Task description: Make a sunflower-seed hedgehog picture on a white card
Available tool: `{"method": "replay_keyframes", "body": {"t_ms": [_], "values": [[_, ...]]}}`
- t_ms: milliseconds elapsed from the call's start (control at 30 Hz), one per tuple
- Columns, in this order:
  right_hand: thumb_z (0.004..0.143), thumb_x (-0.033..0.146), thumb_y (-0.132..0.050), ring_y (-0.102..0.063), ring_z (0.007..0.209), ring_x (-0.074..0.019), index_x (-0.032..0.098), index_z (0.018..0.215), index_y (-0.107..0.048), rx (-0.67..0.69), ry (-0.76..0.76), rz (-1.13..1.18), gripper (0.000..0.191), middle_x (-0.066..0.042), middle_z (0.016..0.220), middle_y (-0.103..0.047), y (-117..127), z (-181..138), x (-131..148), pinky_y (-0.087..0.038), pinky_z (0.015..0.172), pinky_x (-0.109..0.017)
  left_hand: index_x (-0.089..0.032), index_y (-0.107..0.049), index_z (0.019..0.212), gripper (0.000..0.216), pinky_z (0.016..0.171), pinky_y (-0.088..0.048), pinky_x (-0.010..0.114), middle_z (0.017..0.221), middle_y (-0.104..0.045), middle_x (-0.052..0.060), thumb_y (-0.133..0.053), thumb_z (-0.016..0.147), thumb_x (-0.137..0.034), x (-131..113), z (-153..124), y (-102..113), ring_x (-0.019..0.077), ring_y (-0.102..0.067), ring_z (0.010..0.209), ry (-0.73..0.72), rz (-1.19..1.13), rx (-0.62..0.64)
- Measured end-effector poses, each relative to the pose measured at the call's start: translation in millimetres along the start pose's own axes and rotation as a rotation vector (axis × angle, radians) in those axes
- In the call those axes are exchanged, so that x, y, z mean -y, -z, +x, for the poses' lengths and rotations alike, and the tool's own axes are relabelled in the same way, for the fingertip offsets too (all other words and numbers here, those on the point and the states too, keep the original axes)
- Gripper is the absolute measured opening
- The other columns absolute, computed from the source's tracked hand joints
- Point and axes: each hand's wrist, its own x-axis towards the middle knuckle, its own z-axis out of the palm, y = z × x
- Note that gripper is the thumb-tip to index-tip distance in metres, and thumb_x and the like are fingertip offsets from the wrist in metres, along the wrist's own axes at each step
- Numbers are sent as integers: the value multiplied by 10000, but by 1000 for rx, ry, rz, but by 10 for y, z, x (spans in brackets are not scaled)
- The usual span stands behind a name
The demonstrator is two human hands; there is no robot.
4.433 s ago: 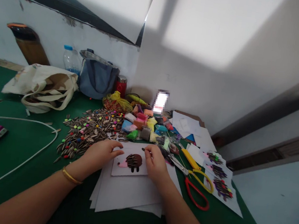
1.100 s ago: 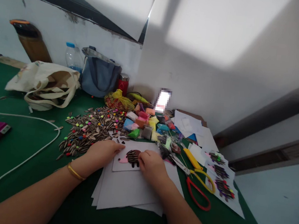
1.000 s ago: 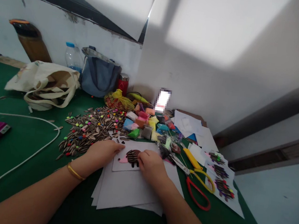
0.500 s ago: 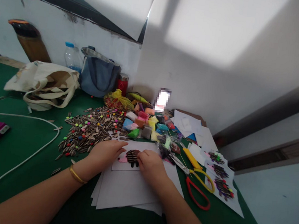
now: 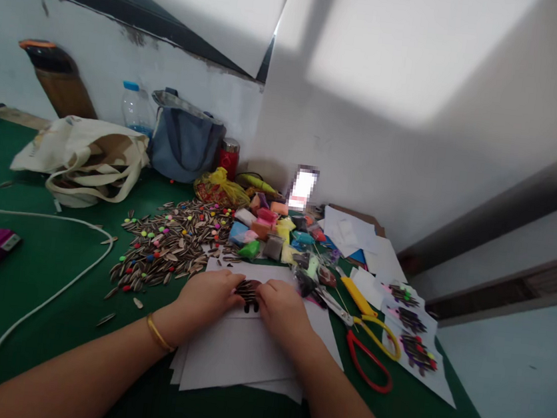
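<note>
A small white card (image 5: 271,276) lies on a stack of white paper (image 5: 241,356) on the green table. On the card sits a brown clay hedgehog (image 5: 249,292) with sunflower seeds stuck in its back. My left hand (image 5: 209,295) covers the hedgehog's left side, fingers curled down on it. My right hand (image 5: 281,310) rests against its right side, fingers bent and pinched at the clay. The pink snout is hidden under my left hand.
A heap of sunflower seeds with coloured clay beads (image 5: 168,243) lies left of the card. Clay packets (image 5: 269,228) are behind it. Red and yellow scissors (image 5: 368,350) and finished hedgehog cards (image 5: 410,331) lie at right. Bags (image 5: 88,157), a bottle (image 5: 131,108) and a white cable (image 5: 48,290) are at left.
My left hand has slid right from the card's left edge onto the hedgehog, covering its pink snout. My right hand came down from the card's top edge to the clay body.
</note>
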Motion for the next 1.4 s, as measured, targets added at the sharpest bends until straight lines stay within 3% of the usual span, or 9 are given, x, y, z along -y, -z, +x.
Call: {"method": "replay_keyframes", "body": {"t_ms": [333,633,767,900,1000,1067,1133,1267,1400], "values": [[913,159,-580,-572,804,-182,175,862,-669,-20,16,-8,103,-53,849,-658,-14,7,1,-363,708,-289,-249,-670,1103,278,728,-462,314,929,-705,73,-614,859,-368,-22,-12,59,249,-664,874,-15,-8,28],[916,162,-590,-582,850,-178,184,898,-675,-13,-5,80,89,-49,888,-663,-19,-8,-28,-390,756,-279,-244,-668,1147,340,785,-472,322,995,-713,92,-636,843,-393,0,-22,35,258,-667,926,13,-45,37],[930,158,-565,-581,890,-180,179,948,-671,-71,-11,178,110,-50,914,-663,33,-27,-98,-403,779,-277,-230,-650,1219,416,834,-473,348,1126,-705,117,-632,843,-408,66,-19,17,281,-653,1007,36,-105,-16],[965,172,-492,-575,887,-184,176,955,-662,-169,-27,227,170,-54,903,-654,49,-35,-170,-412,788,-288,-207,-705,1122,367,814,-470,317,1033,-726,84,-579,864,-437,113,13,32,247,-649,954,97,-459,-84],[973,190,-479,-576,876,-185,178,943,-655,-217,-27,267,179,-55,893,-649,48,-37,-166,-422,788,-293,-170,-710,967,439,561,-423,253,721,-641,20,-522,866,-554,81,10,68,152,-564,615,185,-987,-94],[975,198,-478,-578,875,-187,178,937,-653,-256,-19,307,180,-57,888,-651,64,-45,-121,-429,798,-299,-154,-670,1006,554,417,-269,209,596,-493,-41,-455,871,-646,36,-12,103,83,-363,433,276,-1375,-12],[979,207,-475,-582,884,-188,182,960,-657,-300,8,355,185,-60,896,-657,93,-59,-48,-438,810,-303,-143,-633,1060,624,385,-155,187,591,-434,-62,-401,876,-692,-9,-39,137,53,-235,396,335,-1652,123],[974,245,-497,-594,885,-184,201,1043,-682,-389,121,472,203,-69,926,-664,137,-89,131,-460,811,-307,-131,-607,1063,697,379,-99,183,607,-458,-51,-345,866,-746,-71,-73,153,39,-205,390,349,-1790,281],[952,271,-538,-602,924,-198,230,1098,-697,-361,194,508,220,-73,984,-679,127,-80,260,-459,845,-333,-150,-603,1022,758,391,-74,197,473,-316,-96,-273,835,-807,-136,-105,104,56,-157,374,293,-1737,380]]}}
